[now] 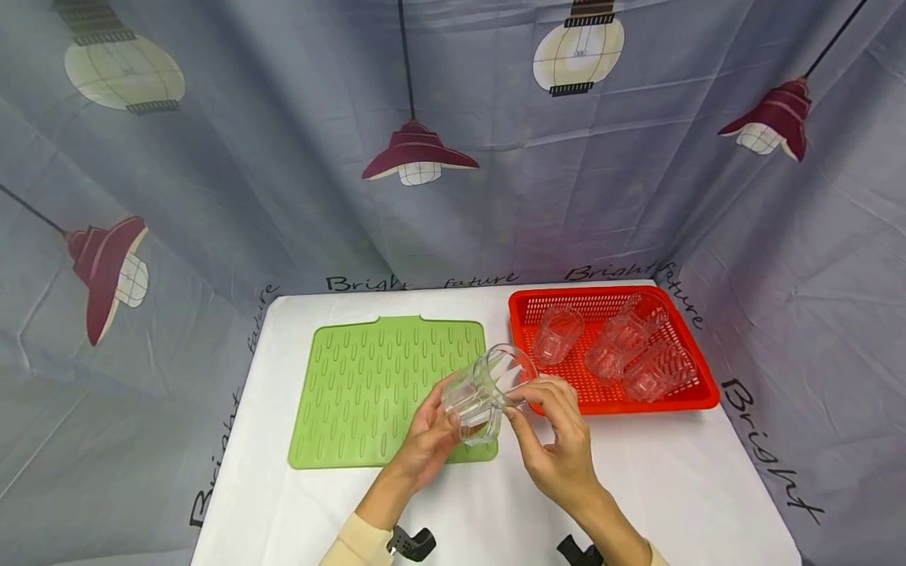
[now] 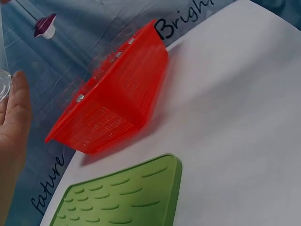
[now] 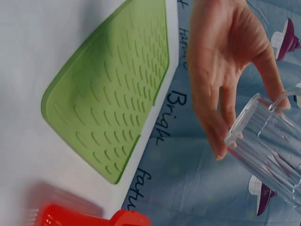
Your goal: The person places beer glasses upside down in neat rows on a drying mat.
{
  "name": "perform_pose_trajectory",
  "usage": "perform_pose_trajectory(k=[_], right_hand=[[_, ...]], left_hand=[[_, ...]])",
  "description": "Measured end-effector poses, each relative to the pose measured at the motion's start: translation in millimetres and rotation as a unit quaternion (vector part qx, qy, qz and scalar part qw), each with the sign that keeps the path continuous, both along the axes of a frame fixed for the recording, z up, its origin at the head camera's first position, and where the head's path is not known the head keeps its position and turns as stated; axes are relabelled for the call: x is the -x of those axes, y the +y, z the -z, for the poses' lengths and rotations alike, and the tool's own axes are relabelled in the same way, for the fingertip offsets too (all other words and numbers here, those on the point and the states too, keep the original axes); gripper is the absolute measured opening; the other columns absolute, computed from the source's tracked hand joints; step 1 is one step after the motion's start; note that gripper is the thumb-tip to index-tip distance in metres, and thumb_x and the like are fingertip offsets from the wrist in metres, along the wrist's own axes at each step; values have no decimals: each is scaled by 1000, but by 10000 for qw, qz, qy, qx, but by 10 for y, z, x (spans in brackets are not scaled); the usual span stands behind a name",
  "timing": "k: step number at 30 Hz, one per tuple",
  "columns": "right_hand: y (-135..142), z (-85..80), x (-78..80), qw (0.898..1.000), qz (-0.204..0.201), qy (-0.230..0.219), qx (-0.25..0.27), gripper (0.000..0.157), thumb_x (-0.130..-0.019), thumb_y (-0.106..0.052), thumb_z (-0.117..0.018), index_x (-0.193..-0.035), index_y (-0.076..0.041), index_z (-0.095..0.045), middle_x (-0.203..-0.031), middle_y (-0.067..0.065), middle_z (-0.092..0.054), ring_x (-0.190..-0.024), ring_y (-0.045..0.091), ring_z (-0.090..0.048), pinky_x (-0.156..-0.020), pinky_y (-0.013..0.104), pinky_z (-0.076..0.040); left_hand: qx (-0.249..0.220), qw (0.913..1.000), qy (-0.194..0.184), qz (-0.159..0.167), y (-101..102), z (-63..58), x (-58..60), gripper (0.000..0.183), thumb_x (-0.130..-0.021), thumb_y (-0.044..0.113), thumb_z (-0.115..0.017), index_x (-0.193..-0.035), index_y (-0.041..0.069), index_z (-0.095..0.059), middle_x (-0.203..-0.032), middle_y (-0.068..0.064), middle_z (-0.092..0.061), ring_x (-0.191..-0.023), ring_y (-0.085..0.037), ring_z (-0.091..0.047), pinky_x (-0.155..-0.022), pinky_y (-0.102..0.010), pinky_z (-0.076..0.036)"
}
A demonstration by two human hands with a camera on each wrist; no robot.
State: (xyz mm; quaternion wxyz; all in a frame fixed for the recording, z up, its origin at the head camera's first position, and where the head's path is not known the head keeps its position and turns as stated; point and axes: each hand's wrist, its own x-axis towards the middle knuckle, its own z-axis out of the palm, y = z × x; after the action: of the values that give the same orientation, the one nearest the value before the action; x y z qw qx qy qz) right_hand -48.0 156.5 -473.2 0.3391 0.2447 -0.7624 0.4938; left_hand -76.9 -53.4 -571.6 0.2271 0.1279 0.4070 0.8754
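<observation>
Both hands are up at table centre, together on one clear ribbed glass [image 1: 484, 391]. The glass is tilted, mouth toward 1 o'clock, base toward 7 o'clock, held in the air over the near-right corner of the green mat [image 1: 368, 385].

Left hand [image 1: 430, 440] cups the base end from 8 o'clock, fingers curled around the lower wall. In the left wrist view only the thumb edge and a sliver of the glass [image 2: 3, 70] show at the left border. Right hand [image 1: 555, 436] pinches the rim end from 4 o'clock, fingertips on the upper wall near the mouth. In the right wrist view the glass [image 3: 268, 146] sits at the lower right and the left hand [image 3: 225, 61] closes on its base.

Green ridged mat lies flat on the white table [image 1: 637, 487], at 10 o'clock from the hands. Red perforated basket [image 1: 679, 397] is at 2 o'clock, near edge just beyond the right hand's fingers. Inside it: one glass at the left [image 1: 557, 332] and three more clustered at the right [image 1: 640, 350], all lying over or tilted; exact contact between them I can't tell.

Backdrop is a blue-grey lamp-print cloth [image 1: 283, 157] at 12 o'clock.
</observation>
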Motion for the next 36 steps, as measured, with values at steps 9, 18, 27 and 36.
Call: perform_pose_trajectory(k=[9,18,27,36], right_hand=[[29,-9,11,10000,-11,-92,-17,35,-77,13,-83,-107,-1,-74,-102,10,-76,-111,22,-61,-112,22,-46],[44,-13,34,9999,-25,-96,-36,34,-77,13,-83,-106,-2,-74,-101,10,-76,-112,23,-61,-114,23,-45],[42,-20,50,9999,-42,-123,-32,33,-77,13,-82,-105,-2,-74,-101,9,-75,-112,23,-62,-116,23,-45],[52,5,59,9997,-75,-227,-65,34,-78,13,-82,-107,-3,-74,-101,8,-75,-113,23,-62,-116,22,-45]], left_hand=[[-407,9988,-255,-20,0,-38,-11,81,-102,15,-74,-168,15,-27,-159,-1,-53,-140,-15,-62,-117,-34,-56],[-512,9982,-288,-113,-27,-51,5,76,-99,8,-75,-162,18,-35,-160,-6,-49,-137,-15,-63,-114,-37,-59],[-385,9985,-246,-308,-84,-97,26,76,-97,3,-74,-161,20,-36,-162,-9,-46,-135,-16,-64,-112,-35,-60],[-532,9969,7,-580,-152,-123,54,75,-95,-3,-71,-158,21,-39,-151,0,-52,-131,-16,-64,-107,-29,-61]])
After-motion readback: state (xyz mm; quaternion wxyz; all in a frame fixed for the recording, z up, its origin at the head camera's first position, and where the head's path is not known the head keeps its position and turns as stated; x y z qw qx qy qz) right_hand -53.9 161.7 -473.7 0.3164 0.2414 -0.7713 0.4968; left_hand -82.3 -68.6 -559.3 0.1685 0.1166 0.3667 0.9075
